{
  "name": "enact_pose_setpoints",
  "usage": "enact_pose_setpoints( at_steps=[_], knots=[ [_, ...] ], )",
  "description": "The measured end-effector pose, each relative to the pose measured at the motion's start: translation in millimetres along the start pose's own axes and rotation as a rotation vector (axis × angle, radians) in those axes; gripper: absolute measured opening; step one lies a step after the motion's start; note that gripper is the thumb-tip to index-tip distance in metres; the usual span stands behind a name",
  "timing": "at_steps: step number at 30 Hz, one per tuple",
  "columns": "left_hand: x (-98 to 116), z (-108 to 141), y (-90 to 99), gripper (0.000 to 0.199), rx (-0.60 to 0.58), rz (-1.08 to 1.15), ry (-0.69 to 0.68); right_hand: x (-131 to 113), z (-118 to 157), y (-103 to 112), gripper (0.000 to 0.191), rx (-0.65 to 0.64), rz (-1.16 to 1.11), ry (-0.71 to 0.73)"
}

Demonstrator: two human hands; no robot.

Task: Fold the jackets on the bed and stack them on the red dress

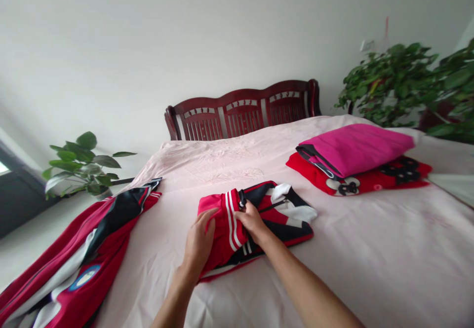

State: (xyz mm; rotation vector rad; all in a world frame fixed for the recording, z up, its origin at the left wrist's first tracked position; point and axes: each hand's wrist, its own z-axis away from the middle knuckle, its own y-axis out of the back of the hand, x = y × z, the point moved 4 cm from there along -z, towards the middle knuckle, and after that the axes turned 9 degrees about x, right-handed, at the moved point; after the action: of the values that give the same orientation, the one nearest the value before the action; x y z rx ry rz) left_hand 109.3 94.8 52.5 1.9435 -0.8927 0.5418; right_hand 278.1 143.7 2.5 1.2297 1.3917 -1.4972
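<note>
A red, black and white jacket (268, 214), partly folded, lies on the bed in front of me. Its red section with white stripes (224, 227) is folded over the left side, and the white collar faces right. My left hand (200, 236) rests on the left edge of the red cloth, fingers stretched out and thumb apart. At the striped edge, my right hand (253, 219) is closed on the jacket, pinching the cloth near a dark bunched bit. Some of its fingertips are hidden in the fabric.
Matching red and dark clothing (107, 236) is spread over the bed's left side. At right, a folded magenta garment (361, 145) sits on a red patterned one (374, 182). Behind are a wooden headboard (242, 113) and leafy plants (396, 81), with another plant (79, 163) at left.
</note>
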Motion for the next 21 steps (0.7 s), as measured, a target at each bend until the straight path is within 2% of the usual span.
enact_pose_setpoints(
  at_steps=[1, 3, 6, 9, 11, 14, 16, 18, 21],
  knots=[
    [-0.7, 4.5, 1.9, 0.040, -0.034, -0.053, -0.028, -1.7, -3.1, -0.5, 0.046, -0.021, 0.001, 0.025],
    [-1.2, 14.5, -2.3, 0.046, -0.123, -0.140, -0.085, -5.4, -10.7, 4.3, 0.044, -0.025, 0.155, 0.094],
    [-2.3, 29.9, -21.2, 0.053, -0.211, -0.297, -0.171, -9.4, -22.0, 23.8, 0.051, 0.096, 0.524, 0.161],
    [-3.0, 39.9, -39.8, 0.052, -0.197, -0.428, -0.233, -17.3, -23.7, 38.5, 0.060, 0.230, 0.685, 0.189],
    [-2.4, 42.9, -47.3, 0.052, -0.170, -0.476, -0.257, -28.9, -17.9, 31.9, 0.060, 0.239, 0.813, 0.319],
    [-1.2, 45.6, -52.2, 0.051, -0.152, -0.499, -0.291, -44.3, -4.8, -0.6, 0.056, 0.087, 0.963, 0.622],
    [-1.1, 48.4, -52.6, 0.051, -0.143, -0.491, -0.314, -43.9, -1.2, -20.3, 0.054, -0.044, 0.993, 0.709],
    [-2.5, 53.2, -52.0, 0.051, -0.140, -0.487, -0.325, -33.5, -5.0, -30.0, 0.052, -0.158, 1.079, 0.672],
    [-5.1, 64.5, -49.6, 0.054, -0.159, -0.498, -0.361, -11.7, -17.4, -24.7, 0.053, -0.231, 1.271, 0.523]
  ],
)
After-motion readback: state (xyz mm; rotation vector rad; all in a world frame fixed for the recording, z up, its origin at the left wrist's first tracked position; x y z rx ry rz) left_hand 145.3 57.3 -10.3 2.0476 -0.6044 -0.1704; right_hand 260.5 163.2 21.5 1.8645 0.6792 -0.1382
